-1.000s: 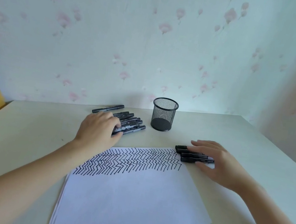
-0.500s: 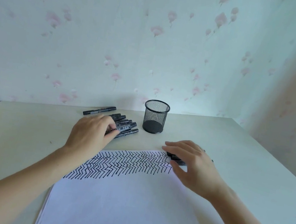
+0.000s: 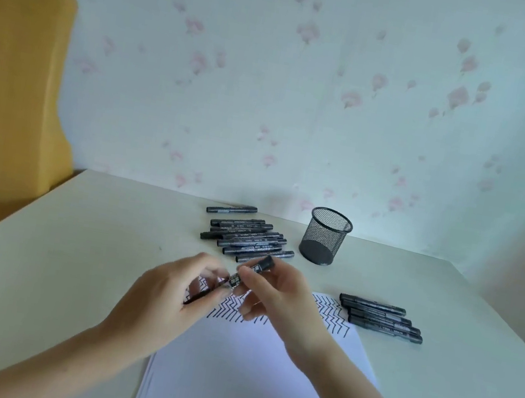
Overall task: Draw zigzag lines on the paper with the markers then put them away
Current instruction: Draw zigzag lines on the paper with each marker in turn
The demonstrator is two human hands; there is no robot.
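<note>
- Black, slim and round-barrelled, one marker (image 3: 243,277) is held in the air above the top of the paper (image 3: 247,375), slanting from low left up to its blunt capped end at upper right.
- Both hands meet on it: the left hand (image 3: 166,300) has its grip clamped on the lower end with fingertips pinching, and the right hand (image 3: 276,300) has its grip pinched round the upper part near the cap.
- Holding the two ends apart like this looks like the hold for pulling a cap off or pressing one on; which of the two cannot be told.
- White sheets lie in a thin stack on the pale, smooth desk (image 3: 76,238), squarely before the person, with rows of black zigzag lines (image 3: 328,316) across the far edge and the rest bare, so drawing room remains.
- Farther back a loose pile of markers (image 3: 247,241) lies flat, side by side, with one more (image 3: 231,209) apart behind it; these seem to be the supply within the left hand's reach.
- Another small row of markers (image 3: 379,319) lies just beside the paper's right corner, probably set aside after use.
- Wire mesh forms the round black pen cup (image 3: 325,236), which stands upright next to the pile and appears empty, so putting away is likely not yet begun.
- Floral wallpaper (image 3: 304,102) backs the desk, and a yellow chair back (image 3: 6,89) stands at left.
</note>
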